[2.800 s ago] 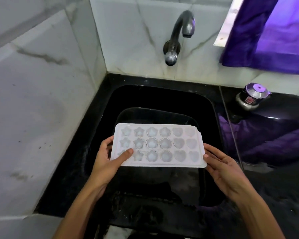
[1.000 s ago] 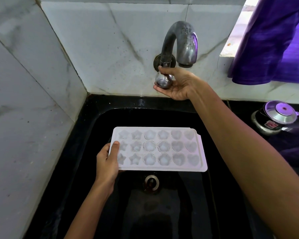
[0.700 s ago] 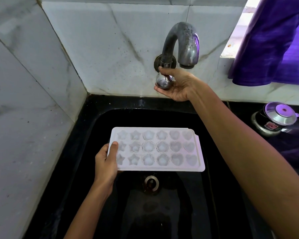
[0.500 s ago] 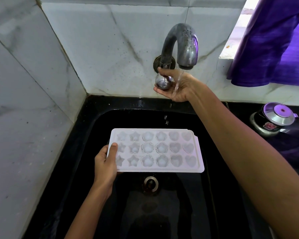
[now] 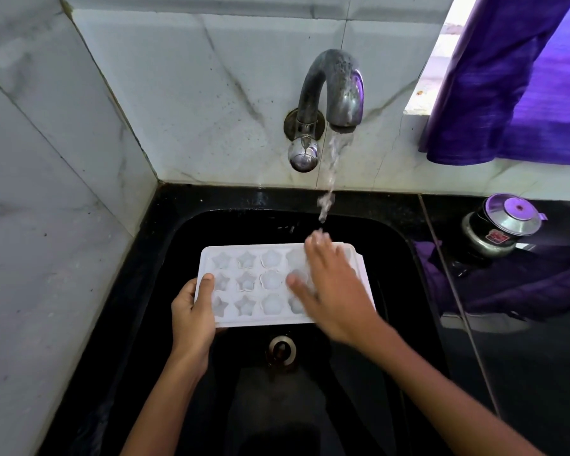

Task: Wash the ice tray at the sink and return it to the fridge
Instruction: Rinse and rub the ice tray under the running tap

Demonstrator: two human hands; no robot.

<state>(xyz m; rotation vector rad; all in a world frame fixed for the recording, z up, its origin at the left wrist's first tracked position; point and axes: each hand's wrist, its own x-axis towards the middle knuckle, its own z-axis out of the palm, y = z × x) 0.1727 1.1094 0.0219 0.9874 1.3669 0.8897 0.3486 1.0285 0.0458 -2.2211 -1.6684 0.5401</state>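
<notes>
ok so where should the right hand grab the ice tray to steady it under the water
By the flat rim of its right short end, coming in from the right. The ice tray is held level over the sink with the left hand pinching the left short end, so the far end hangs free. The right hand is spread over the moulds there.

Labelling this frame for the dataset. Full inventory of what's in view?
ice tray: 1, white, held level over the sink, star and flower moulds showing
sink: 1, black, centre, with a metal drain at the bottom
tap: 1, grey metal, on the back wall, with a round knob below it
water stream: 1, clear, falling from the spout toward the tray's far right edge
wall tiles: white marble, back and left
cloth: 1, purple, hanging upper right
metal pot: 1, silver lid, on the black counter at right
left hand: 1, grips the tray's left edge
right hand: 1, blurred, fingers spread over the tray's right half
</notes>
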